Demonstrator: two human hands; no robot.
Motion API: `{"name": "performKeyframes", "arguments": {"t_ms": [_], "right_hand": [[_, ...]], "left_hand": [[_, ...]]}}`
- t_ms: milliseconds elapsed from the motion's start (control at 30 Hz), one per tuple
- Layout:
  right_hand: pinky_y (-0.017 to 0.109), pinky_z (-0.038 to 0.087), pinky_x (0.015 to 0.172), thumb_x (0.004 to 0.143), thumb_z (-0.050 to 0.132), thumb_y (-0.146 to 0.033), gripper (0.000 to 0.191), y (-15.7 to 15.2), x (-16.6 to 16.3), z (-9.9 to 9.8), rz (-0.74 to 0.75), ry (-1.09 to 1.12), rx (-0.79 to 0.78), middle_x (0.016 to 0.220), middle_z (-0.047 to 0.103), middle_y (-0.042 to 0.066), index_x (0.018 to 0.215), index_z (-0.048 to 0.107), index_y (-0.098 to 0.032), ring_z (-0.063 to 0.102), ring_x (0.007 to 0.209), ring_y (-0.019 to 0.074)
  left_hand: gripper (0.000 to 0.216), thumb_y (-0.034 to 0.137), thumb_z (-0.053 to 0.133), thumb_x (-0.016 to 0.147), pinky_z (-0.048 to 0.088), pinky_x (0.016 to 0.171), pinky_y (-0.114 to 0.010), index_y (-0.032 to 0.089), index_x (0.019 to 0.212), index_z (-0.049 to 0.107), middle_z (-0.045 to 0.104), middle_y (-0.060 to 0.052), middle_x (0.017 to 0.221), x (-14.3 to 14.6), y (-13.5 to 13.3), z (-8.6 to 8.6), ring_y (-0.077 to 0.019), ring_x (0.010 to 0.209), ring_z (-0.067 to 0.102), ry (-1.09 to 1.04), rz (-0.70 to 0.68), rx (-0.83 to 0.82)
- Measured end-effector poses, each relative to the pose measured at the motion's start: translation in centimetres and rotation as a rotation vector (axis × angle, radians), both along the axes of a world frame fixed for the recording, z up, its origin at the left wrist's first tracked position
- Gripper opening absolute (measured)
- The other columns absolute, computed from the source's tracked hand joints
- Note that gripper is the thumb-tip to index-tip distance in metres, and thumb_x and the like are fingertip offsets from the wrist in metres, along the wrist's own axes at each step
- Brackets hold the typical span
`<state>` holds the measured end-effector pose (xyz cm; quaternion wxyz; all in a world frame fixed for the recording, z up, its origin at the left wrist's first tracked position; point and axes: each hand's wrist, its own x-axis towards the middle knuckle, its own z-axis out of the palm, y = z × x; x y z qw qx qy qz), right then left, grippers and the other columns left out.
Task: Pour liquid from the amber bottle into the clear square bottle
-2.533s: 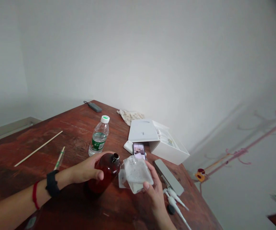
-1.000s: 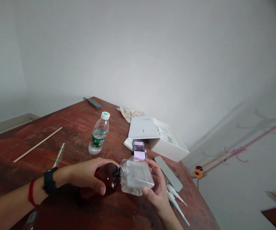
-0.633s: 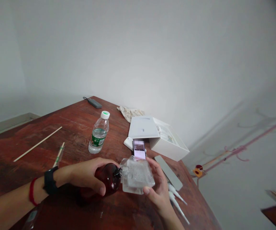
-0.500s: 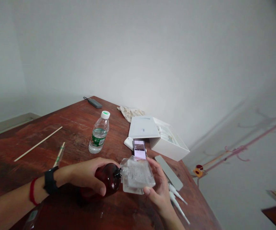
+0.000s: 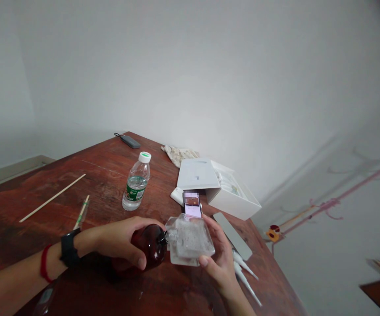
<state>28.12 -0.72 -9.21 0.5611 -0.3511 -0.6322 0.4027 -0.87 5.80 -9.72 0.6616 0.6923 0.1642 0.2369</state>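
Observation:
My left hand (image 5: 119, 240) is wrapped around a dark red round bottle (image 5: 150, 246), tilted over near the table with its black neck pointing right. My right hand (image 5: 219, 259) holds a clear square glass bottle (image 5: 191, 240) with bubbly liquid inside, turned sideways. The clear bottle's small neck meets the red bottle's neck, mouth to mouth. Both sit low over the reddish wooden table (image 5: 104, 175). A black watch and a red band are on my left wrist.
A water bottle (image 5: 136, 183) with a white cap stands behind my hands. A phone (image 5: 192, 204) leans by an open white box (image 5: 219, 188). White pipette-like droppers (image 5: 244, 274) and a grey flat bar (image 5: 232, 236) lie right. Wooden sticks (image 5: 53, 197) lie left.
The red bottle has tipped from nearly upright to lying low, and the clear bottle's neck has come against its mouth. In the last half second both hands hold almost still.

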Motion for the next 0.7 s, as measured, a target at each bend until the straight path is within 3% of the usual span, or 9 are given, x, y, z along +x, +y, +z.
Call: {"name": "performKeyframes", "arguments": {"t_ms": [367,700], "right_hand": [[0.041,0.062,0.101,0.080,0.092,-0.056,0.079,-0.05,0.19,-0.10,-0.007,-0.011,0.007,0.139,0.077,0.012,0.149,0.064,-0.032,0.077,0.120,0.0344],[0.043,0.062,0.101,0.079,0.092,-0.058,0.080,-0.20,0.11,0.03,-0.017,-0.008,0.005,0.140,0.077,0.012,0.149,0.064,-0.031,0.077,0.122,0.0358]], "left_hand": [[0.085,0.064,0.102,0.061,0.058,0.102,-0.042,0.024,0.130,0.074,0.079,-0.008,0.127,0.03,0.03,0.08,-0.0363,0.118,0.073,0.003,-0.005,0.007],[0.091,0.075,0.098,0.058,0.060,0.097,-0.041,0.024,0.130,0.075,0.079,-0.008,0.125,0.00,-0.01,0.52,-0.0359,0.115,0.072,0.029,0.002,0.044]]}}
